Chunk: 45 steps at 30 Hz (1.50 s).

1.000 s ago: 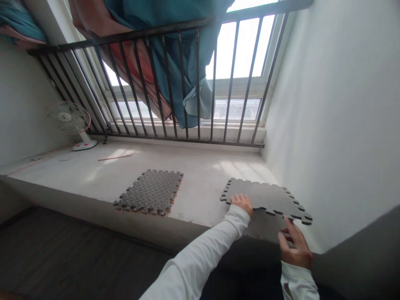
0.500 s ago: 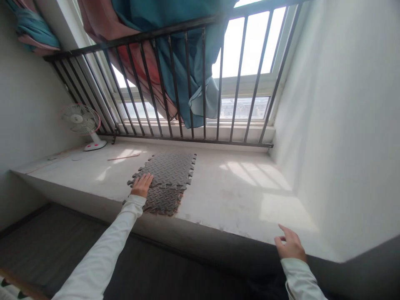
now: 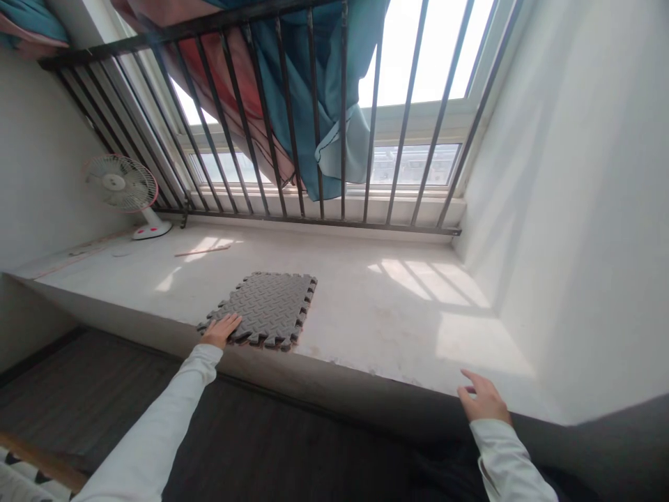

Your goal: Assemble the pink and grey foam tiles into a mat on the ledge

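left hand (image 3: 221, 330) flat and open on the foam mats (image 3: 266, 309), right hand (image 3: 483, 399) loose, empty, way off from them

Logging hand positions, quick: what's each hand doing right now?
Left hand: open, flat on the grey interlocking foam mat.
Right hand: open, holding nothing, at the white ledge edge.
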Motion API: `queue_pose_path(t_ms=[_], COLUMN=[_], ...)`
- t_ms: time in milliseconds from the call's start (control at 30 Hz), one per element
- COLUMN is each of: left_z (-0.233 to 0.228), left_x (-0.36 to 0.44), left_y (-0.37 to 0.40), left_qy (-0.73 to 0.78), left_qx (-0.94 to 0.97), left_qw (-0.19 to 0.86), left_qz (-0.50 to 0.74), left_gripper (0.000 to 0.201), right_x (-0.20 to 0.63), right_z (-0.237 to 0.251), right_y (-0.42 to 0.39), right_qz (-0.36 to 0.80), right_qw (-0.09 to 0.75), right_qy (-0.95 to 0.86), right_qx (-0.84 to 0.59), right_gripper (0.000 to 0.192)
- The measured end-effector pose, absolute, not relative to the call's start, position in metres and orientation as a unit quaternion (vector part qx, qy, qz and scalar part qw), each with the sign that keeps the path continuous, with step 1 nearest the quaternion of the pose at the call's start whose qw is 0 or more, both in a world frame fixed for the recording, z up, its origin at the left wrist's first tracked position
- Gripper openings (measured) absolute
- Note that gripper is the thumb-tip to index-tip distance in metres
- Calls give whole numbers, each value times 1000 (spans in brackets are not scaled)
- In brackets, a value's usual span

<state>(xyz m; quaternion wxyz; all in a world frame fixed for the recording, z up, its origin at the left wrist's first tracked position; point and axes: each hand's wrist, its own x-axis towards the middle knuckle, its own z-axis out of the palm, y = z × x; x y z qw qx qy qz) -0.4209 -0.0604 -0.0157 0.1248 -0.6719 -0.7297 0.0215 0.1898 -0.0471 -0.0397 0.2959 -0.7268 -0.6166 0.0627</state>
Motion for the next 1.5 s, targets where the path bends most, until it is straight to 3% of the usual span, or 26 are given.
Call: queue_pose_path(t_ms=[400,500,600,833,1500], left_z=[3,19,30,38,29], left_x=[-406,-373,-323,-236,-243], left_y=[-60,-46,-27,11,21], left_qy=[-767,-731,-603,-520,-546], left_qx=[-631,-674,-795,-800,-763], left_qw=[24,49,40,-31,-83], left_qz=[113,98,57,296,335], left_gripper=[66,53,41,28,25], right_x=[194,193,191,195,196], right_z=[-41,-42,-44,-45,-39], right_y=[-46,-44,-42,-46,-44], right_qz=[106,112,118,114,154], right_qw=[263,264,264,275,213], right_qy=[-611,-608,-607,-599,-594], right_qx=[-739,-740,-740,-743,-760], right_gripper=[37,37,35,39,32])
